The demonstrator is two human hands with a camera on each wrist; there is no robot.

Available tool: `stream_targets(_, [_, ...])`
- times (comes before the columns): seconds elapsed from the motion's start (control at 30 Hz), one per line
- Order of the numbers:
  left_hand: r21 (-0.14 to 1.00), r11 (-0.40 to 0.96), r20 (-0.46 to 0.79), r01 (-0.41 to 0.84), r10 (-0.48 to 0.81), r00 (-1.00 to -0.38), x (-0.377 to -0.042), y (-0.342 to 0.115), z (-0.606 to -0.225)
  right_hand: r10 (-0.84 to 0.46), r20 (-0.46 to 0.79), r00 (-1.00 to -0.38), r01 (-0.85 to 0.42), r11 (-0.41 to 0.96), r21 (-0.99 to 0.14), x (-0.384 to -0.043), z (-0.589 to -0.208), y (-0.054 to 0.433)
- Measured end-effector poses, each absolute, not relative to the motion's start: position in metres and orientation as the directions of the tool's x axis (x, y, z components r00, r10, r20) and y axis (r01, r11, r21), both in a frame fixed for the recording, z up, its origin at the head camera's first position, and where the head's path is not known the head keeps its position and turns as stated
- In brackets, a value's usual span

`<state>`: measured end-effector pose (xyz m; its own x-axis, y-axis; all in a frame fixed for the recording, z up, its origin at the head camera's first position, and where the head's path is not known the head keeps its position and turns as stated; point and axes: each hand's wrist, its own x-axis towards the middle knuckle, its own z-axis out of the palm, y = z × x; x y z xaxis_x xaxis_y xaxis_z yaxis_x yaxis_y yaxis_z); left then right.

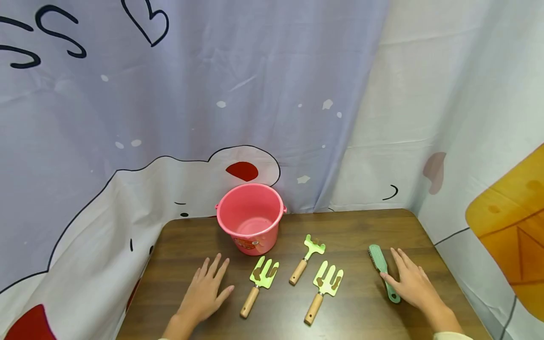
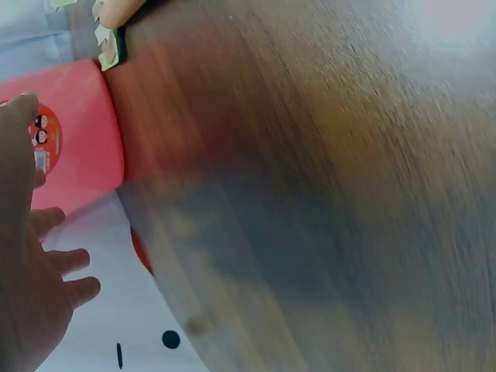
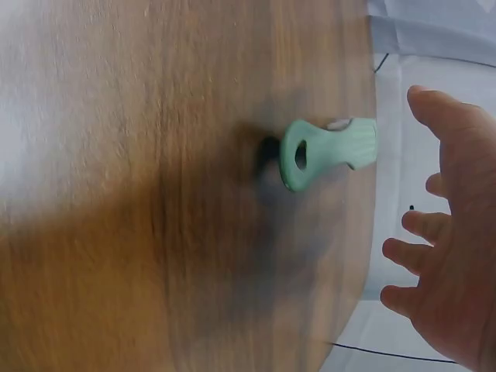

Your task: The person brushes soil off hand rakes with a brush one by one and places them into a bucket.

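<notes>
My left hand (image 1: 204, 290) is over the table's left side, fingers spread and holding nothing. Just right of it lies a green garden fork (image 1: 264, 274) with a wooden handle. In the left wrist view the pink bucket (image 2: 81, 143) stands beyond my fingers. On the right, my right hand (image 1: 412, 281) hovers beside a green brush (image 1: 377, 257), its thumb extending over the brush handle. The right wrist view shows loosely bent fingers with a gap between them and the brush (image 3: 329, 159); nothing is gripped.
A second garden fork (image 1: 328, 279) and a small garden rake (image 1: 313, 246) lie mid-table, handles toward me. Behind them the bucket (image 1: 250, 243) stands near the back edge of the brown table (image 1: 357, 311). Printed curtains (image 1: 276, 94) hang behind and beside the table.
</notes>
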<state>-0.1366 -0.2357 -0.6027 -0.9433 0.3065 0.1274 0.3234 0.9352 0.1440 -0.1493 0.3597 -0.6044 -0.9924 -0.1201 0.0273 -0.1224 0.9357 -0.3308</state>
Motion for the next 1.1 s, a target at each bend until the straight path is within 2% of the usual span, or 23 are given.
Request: stream_targets(1.1, [0.139,0.902,0.200,0.409,0.379,-0.903,-0.135,-0.202,-0.607,0.010,0.015,-1.000,0.002,0.910,-0.414,-0.158,-0.624,0.335])
